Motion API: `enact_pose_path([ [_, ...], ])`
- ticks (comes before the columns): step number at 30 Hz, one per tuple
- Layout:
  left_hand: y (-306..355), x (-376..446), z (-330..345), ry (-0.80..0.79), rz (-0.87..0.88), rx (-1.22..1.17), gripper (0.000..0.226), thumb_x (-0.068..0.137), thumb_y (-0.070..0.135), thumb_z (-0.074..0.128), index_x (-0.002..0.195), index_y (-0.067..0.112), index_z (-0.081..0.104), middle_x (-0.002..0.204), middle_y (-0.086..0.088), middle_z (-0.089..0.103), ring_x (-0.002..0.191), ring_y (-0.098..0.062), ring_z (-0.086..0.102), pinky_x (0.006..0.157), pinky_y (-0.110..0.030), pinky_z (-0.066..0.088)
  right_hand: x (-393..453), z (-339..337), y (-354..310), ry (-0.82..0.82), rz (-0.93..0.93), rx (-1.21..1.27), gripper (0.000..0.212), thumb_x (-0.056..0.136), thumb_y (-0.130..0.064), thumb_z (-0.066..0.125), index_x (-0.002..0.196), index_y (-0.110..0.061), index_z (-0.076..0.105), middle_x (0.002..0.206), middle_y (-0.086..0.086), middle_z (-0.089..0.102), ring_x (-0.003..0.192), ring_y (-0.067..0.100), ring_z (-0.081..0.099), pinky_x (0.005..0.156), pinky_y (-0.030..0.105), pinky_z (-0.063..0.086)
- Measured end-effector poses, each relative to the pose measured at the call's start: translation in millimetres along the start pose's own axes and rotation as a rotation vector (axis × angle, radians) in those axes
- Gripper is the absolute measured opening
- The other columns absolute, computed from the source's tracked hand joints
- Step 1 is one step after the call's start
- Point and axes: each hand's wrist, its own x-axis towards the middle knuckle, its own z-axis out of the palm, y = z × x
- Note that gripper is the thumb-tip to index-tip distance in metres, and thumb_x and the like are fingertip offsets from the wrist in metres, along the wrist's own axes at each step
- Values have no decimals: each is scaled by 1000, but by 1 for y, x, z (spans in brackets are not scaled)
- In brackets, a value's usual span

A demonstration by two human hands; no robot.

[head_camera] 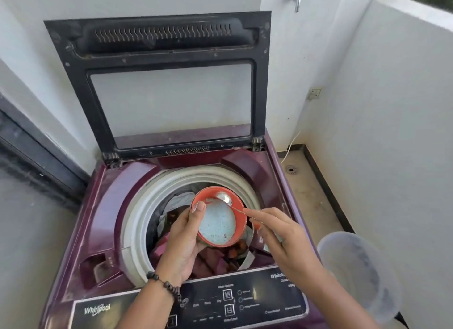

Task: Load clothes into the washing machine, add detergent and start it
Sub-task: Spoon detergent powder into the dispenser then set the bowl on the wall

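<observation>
The washer [103,221] stands with its lid [157,83] propped fully open against the wall, so the drum [144,218] is accessible from above. Clothes [210,257] are already seen inside the drum; loading appears done or nearly done. The left hand [181,243] is curled round an orange bowl [241,221], thumb over the rim, and the bowl is tilted toward the camera directly above the drum opening, presumably so any spill falls onto the load. Pale blue-flecked detergent [217,223] fills the bowl. A spoon [224,197] rests at the far rim of the bowl, its thin handle pinched between the fingers of the right hand [282,240]; the detergent step is judged to be in hand. The control panel [245,301] lies below the wrists, untouched. A translucent bucket [360,277] stands at right, beside the washer.
</observation>
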Motion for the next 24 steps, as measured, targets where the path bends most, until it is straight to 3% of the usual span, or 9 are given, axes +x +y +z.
enact_pose_path([
  [3,1,4,-11,-35,7,59,56,75,55,69,115,16,66,113,-5,71,105,-20,67,81,-37,57,-4,5,-2,17,88,8,39,98,-19,49,122,-48,60,93,-17,66,91,5,64,76,10,46],
  [6,1,8,-14,-73,22,110,56,71,53,64,114,17,66,112,-5,70,103,-20,67,80,-37,58,-15,15,-2,31,276,186,49,100,-6,49,113,-50,66,90,-10,71,85,12,66,77,21,53],
  [8,1,10,-14,-97,28,131,53,74,52,63,113,17,66,112,-6,70,103,-21,67,78,-36,60,-21,21,-4,77,393,354,41,100,-6,49,110,-39,71,88,3,73,77,16,66,73,28,55],
  [13,-2,16,-11,-128,12,118,55,73,52,63,113,15,66,109,-6,72,93,-16,71,69,-31,59,-28,24,-11,173,605,712,26,99,-8,46,107,-3,70,82,20,72,66,21,61,58,23,50],
  [18,-9,13,-1,-167,-7,122,57,74,53,64,115,14,64,108,-6,73,91,-15,72,66,-29,58,-36,18,-15,225,751,952,27,99,-6,44,103,5,68,78,25,68,59,21,59,54,24,49],
  [22,-20,8,0,-173,-31,99,65,71,59,65,117,14,64,114,-9,71,104,-22,69,79,-39,59,-39,19,-14,287,863,1055,27,100,-4,40,103,8,64,73,24,66,53,21,57,48,24,46],
  [24,-24,5,1,-182,-46,63,62,73,59,62,115,13,65,111,-8,73,104,-22,70,78,-38,58,-39,19,-14,332,885,1094,29,99,-5,39,103,8,65,69,21,65,51,19,55,46,23,45],
])
